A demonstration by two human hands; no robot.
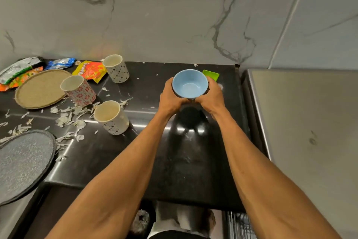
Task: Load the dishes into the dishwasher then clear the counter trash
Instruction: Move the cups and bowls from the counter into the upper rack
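Now, light-blue round ceramic bowl (190,83): held upright between both hands, apparently lifted just clear of the glossy black table (174,161), with a dark reflection lying under it.
Left hand (171,97): its grip is cupped round the bowl's left side.
Right hand (211,94): its grip clasps the bowl's right side in the same way.
Slip risk: the bowl looks smooth and is held by its walls only. A loosened grip would likely drop it on the hard table and chip it.
Small green square dish (211,75): just behind the bowl, to its right. A push backward could knock it against the white marble wall (174,16).
White cup with dark diamond pattern (111,118): left of the bowl and nearer the person, close to the left forearm. A sideways sweep of that arm could tip it.
White torn scraps (67,118): scattered left of the bowl, beyond that cup.
Grey steel surface (310,132): borders the table right of the bowl. Swinging that way risks a knock on its edge.
Open room: the stretch of table between the bowl and the person holds only the forearms and looks the freest way out.
Front edge: nearer the person than the bowl. What lies below it is too dark and blurred to tell.
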